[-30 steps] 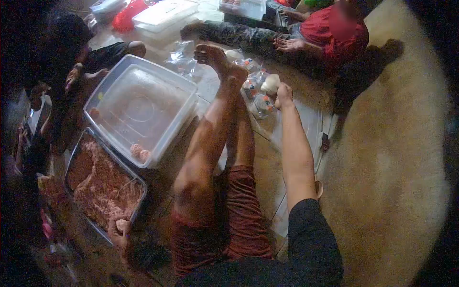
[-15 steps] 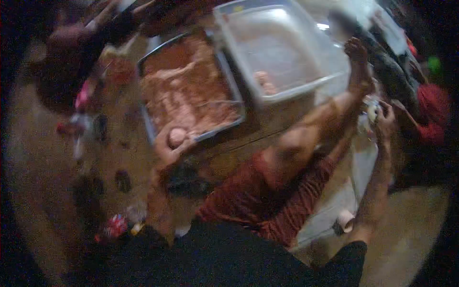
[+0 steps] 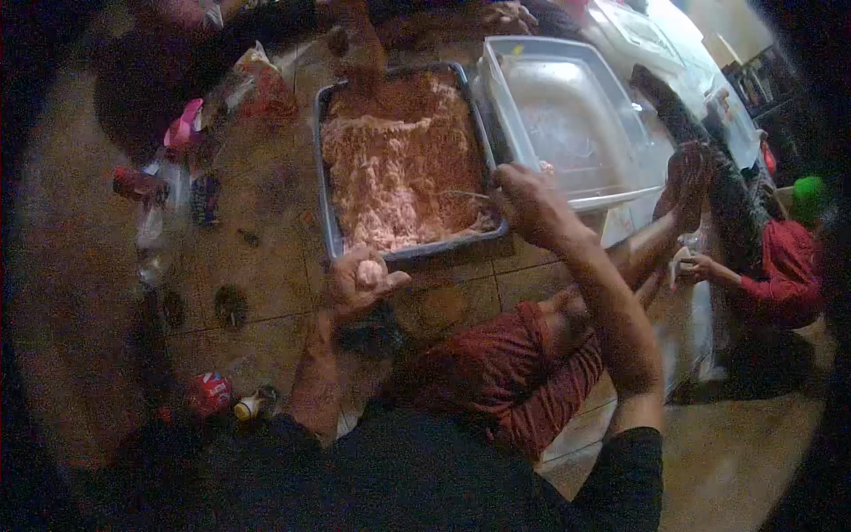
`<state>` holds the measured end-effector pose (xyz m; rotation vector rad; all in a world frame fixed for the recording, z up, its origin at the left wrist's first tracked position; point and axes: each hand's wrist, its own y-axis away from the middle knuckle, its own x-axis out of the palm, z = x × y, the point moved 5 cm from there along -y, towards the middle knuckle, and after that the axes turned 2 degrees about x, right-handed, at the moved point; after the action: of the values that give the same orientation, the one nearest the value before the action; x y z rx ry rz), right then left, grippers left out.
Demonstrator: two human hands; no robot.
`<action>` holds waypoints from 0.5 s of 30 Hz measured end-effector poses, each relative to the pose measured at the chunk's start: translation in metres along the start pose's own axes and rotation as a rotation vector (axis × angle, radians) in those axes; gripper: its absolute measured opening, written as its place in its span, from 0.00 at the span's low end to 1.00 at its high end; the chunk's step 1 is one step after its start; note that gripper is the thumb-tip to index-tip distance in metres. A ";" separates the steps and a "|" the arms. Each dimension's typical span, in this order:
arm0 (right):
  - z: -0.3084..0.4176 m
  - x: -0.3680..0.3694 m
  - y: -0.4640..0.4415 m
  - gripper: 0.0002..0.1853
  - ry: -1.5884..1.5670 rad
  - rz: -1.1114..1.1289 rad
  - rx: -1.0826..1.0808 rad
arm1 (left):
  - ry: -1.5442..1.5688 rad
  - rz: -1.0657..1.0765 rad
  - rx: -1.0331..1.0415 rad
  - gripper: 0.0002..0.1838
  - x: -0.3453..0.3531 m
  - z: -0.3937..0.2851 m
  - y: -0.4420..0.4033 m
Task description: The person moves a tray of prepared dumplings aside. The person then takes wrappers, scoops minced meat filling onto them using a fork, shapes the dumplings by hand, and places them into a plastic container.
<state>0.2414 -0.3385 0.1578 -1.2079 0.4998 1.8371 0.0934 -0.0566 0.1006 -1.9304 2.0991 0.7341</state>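
Note:
My left hand [image 3: 350,288] is cupped around a ball of pink minced meat [image 3: 370,273] at the near left corner of a dark-rimmed tub [image 3: 324,204]. The tub holds a broad mass of pink minced meat [image 3: 390,177], paler down the middle. My right hand [image 3: 536,208] is closed above the tub's right rim. A thin, shiny utensil, seemingly a spoon [image 3: 463,194], runs from it over the meat; its handle is mostly hidden in my fist. Just beyond that hand, a small pink lump [image 3: 546,167] lies in a clear plastic bin [image 3: 576,106].
Another person's arm [image 3: 362,49] reaches into the tub's far end. At right, a person in a red sleeve [image 3: 784,275] holds something small and white [image 3: 681,259]. My bent leg [image 3: 643,244] lies beside the bin. Bottles and wrappers [image 3: 213,395] lie on the tiled floor at left.
My right hand has come from the far right, near the small white item, to the tub's right rim, with the utensil showing. My left hand still holds the meat ball. The view has turned.

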 end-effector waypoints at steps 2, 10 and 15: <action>-0.023 0.043 -0.018 0.13 0.053 0.071 0.025 | 0.079 -0.033 0.165 0.20 0.000 -0.004 -0.002; -0.082 0.156 -0.048 0.24 0.719 -0.028 -0.315 | 0.208 0.034 0.174 0.20 0.001 0.038 -0.005; 0.045 0.020 -0.007 0.18 -0.034 -0.001 -0.028 | 0.207 -0.040 0.332 0.18 -0.005 -0.017 -0.006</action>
<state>0.2193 -0.2939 0.1618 -1.1935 0.4559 1.8666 0.1026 -0.0600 0.1161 -1.9206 2.1246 0.1665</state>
